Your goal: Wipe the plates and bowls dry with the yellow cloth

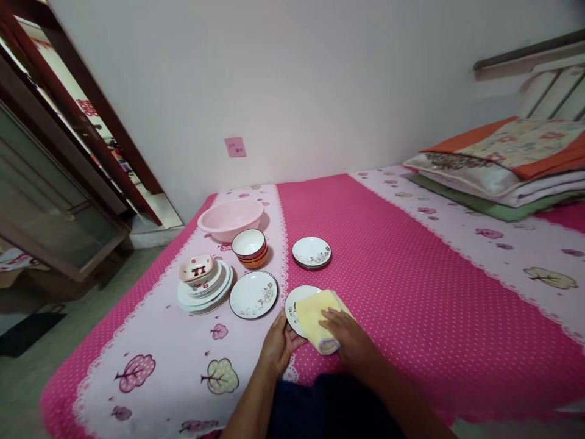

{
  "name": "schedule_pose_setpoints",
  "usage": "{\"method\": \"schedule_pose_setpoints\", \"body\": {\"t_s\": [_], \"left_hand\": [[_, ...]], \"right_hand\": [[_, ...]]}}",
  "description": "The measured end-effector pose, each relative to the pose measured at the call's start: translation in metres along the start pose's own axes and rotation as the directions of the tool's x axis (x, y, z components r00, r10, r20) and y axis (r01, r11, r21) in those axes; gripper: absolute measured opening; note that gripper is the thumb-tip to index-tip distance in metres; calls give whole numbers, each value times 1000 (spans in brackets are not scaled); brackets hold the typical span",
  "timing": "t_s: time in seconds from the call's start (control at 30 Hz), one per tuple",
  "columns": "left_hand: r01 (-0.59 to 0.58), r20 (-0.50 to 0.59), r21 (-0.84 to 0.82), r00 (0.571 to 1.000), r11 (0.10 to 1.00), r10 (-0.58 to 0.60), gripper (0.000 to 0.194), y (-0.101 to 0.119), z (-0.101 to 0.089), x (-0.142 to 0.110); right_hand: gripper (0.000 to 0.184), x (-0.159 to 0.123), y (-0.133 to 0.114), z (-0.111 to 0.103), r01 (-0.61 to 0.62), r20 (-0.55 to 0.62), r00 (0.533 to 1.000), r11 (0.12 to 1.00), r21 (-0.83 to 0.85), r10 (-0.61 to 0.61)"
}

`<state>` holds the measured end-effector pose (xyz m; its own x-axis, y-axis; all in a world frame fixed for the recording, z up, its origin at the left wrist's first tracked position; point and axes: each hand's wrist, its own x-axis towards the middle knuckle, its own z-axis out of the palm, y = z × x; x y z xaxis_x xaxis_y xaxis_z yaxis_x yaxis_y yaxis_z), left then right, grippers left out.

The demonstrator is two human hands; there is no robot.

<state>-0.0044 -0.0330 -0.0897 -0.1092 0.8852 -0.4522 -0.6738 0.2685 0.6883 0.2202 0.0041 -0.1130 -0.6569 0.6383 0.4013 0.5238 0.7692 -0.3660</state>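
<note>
My left hand [278,346] grips the lower left rim of a white plate [294,300] with a dark edge and a brown floral print. On top of that plate lies a folded yellow cloth [311,314], which covers much of its right side. My right hand [343,329] presses and holds the cloth against the plate, fingers spread over it. Just left is a similar white plate [253,295] lying face up. Beyond the held plate sits a small stack of matching plates [311,251].
Stacked bowls [249,245] stand behind the left plate, with a pink basin [232,219] further back. At the left, a square dish [196,269] rests on piled plates [205,296]. Folded bedding [503,161] lies far right on the pink bedspread [411,292]. A wall closes the back.
</note>
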Motion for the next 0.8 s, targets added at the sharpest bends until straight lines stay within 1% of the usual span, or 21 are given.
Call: {"method": "schedule_pose_setpoints", "body": {"t_s": [0.1,0.17,0.23,0.33,0.43,0.53,0.63,0.73,0.8], "left_hand": [[-27,18,-20,999,999,28,40,-3,0,1],[-57,40,-38,997,998,59,39,-4,2,1],[-86,58,-51,994,995,89,41,-4,4,0],[-101,52,-43,993,994,103,47,-4,6,-1],[-85,30,-8,996,996,85,48,-5,5,-1],[-82,14,21,997,996,81,44,-6,4,0],[-87,6,34,996,996,87,43,-8,5,0],[-88,-1,39,996,995,88,44,-8,6,0],[-89,-4,40,996,995,89,44,-8,6,1]], "right_hand": [[55,-3,-12,4,53,28,998,998,18,-54],[59,3,-21,10,78,44,996,996,39,-80],[59,15,-27,17,75,50,996,996,52,-78],[55,40,-30,24,27,51,998,999,42,-29],[48,63,-27,26,-40,61,997,999,1,40],[44,74,-18,25,-107,62,992,993,-47,110],[45,68,-8,19,-166,56,983,981,-103,173],[45,50,1,7,-206,52,975,966,-159,216],[44,34,4,1,-211,59,973,960,-185,225]]}}
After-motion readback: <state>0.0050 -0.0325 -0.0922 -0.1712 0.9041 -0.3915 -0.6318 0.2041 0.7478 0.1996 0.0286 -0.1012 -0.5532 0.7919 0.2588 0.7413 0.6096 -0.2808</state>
